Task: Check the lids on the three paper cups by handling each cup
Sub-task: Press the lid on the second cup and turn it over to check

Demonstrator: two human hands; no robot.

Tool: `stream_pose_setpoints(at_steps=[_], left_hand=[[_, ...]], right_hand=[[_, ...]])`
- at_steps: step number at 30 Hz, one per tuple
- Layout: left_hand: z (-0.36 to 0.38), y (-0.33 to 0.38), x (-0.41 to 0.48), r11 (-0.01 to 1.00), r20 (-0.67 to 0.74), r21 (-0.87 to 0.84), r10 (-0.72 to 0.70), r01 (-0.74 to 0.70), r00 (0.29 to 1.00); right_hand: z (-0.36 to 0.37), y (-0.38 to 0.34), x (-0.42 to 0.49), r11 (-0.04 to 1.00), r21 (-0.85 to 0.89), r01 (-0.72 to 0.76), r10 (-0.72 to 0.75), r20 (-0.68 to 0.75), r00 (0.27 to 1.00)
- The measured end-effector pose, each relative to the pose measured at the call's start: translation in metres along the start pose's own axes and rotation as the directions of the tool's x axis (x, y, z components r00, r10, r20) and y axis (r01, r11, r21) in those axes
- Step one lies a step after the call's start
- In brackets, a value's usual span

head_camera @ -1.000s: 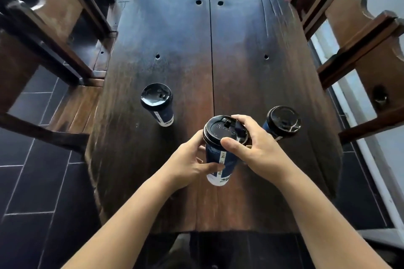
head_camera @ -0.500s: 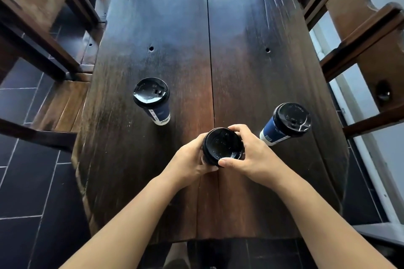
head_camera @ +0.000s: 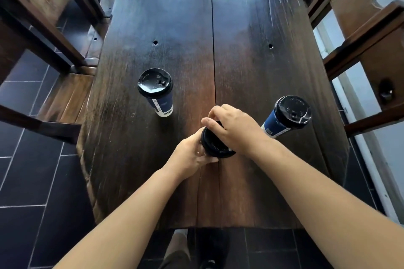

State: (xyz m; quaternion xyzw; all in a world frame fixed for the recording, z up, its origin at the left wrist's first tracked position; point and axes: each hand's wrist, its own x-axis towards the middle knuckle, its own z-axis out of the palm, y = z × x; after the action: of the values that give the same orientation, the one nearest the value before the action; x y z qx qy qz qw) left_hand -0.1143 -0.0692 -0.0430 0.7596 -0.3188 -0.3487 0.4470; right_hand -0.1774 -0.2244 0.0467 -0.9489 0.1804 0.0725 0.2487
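Centre cup (head_camera: 215, 145): round, glossy black plastic lid (head_camera: 219, 150). My left hand (head_camera: 192, 156) grips its side; my right hand (head_camera: 237, 128) clasps the lid.

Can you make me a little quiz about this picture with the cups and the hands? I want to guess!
1. How many cups can you see?
2. True or false: the left hand and the right hand both hold the middle cup.
3. What colour is the lid on the left cup? A white, B black, C red.

Key:
1. Three: the left cup, the middle cup and the right cup.
2. True.
3. B.
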Motion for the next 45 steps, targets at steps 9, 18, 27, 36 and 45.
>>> stream_pose_setpoints(at_steps=[9, 18, 27, 36, 45], left_hand=[[-0.002, -0.003, -0.005, 0.998, -0.024, 0.017, -0.062, 0.063, 0.998], [-0.002, -0.008, -0.006, 0.997, -0.030, 0.033, -0.074, 0.075, 0.997], [-0.004, -0.003, -0.003, 0.995, -0.029, 0.025, -0.098, 0.099, 0.995], [-0.003, 0.000, -0.005, 0.988, 0.009, 0.062, -0.145, 0.145, 0.989], [-0.022, 0.045, -0.022, 0.996, 0.132, -0.046, -0.070, 0.077, 0.989]], right_hand=[[0.029, -0.016, 0.015, 0.968, -0.239, 0.078, -0.089, -0.035, 0.995], [0.035, -0.015, 0.017, 0.966, -0.240, 0.097, -0.115, -0.065, 0.991], [0.040, -0.010, 0.022, 0.942, -0.303, 0.145, -0.186, -0.109, 0.977], [0.041, -0.013, 0.014, 0.974, -0.222, 0.033, -0.051, -0.076, 0.996], [-0.035, -0.006, -0.010, 0.856, 0.475, -0.204, 0.248, -0.032, 0.968]])
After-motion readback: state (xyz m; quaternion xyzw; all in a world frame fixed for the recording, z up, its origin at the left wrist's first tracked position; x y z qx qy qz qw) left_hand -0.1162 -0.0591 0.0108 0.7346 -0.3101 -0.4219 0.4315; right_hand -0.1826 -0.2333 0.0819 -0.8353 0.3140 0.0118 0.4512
